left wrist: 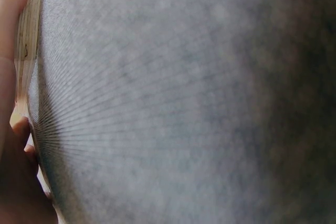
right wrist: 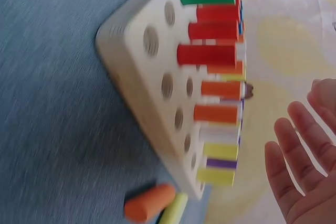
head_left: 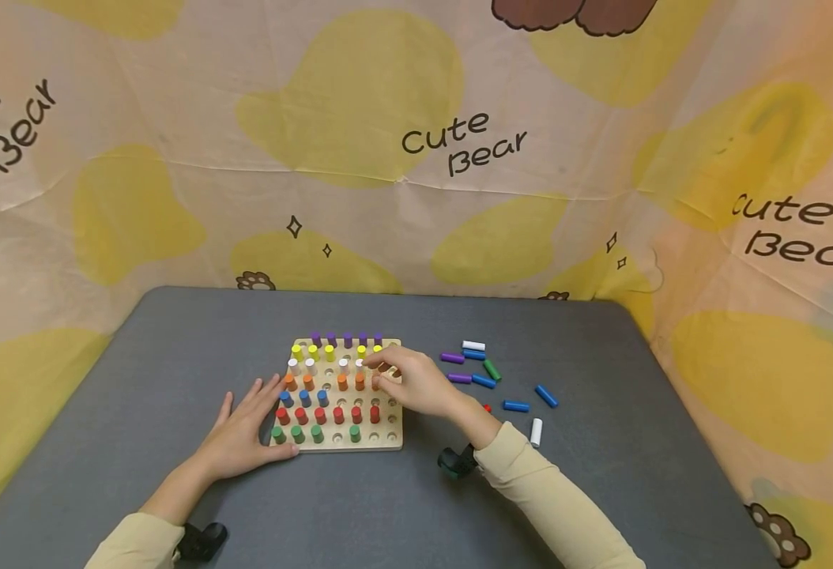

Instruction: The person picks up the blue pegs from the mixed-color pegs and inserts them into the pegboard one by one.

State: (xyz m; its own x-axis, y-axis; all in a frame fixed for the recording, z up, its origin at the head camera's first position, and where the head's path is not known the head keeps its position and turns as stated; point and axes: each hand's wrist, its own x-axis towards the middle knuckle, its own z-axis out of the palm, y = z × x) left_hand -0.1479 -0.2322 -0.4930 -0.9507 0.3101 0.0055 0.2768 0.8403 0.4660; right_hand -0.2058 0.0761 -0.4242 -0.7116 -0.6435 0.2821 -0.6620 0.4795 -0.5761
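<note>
A pale wooden pegboard (head_left: pixel 364 444) lies on the table with rows of coloured pegs standing in it. Purple pegs run along the back, then yellow, white, orange, blue, red and green towards the front. My left hand (head_left: pixel 242 435) rests at the board's left side, fingers spread, thumb at the front left corner. Over the right part of the board is my right hand (head_left: pixel 416 382), its index fingertip right by a white peg (head_left: pixel 359 365) and its thumb apart below. In the right wrist view its fingers (right wrist: pixel 294 161) are loosely bent, with no peg showing between them.
Loose pegs lie right of the board, among them a white peg (head_left: pixel 536 432), a blue peg (head_left: pixel 547 396) and a green peg (head_left: pixel 491 369). An orange peg (right wrist: pixel 149 203) lies beside the board. A patterned cloth (head_left: pixel 359 103) hangs behind the grey table (head_left: pixel 359 514).
</note>
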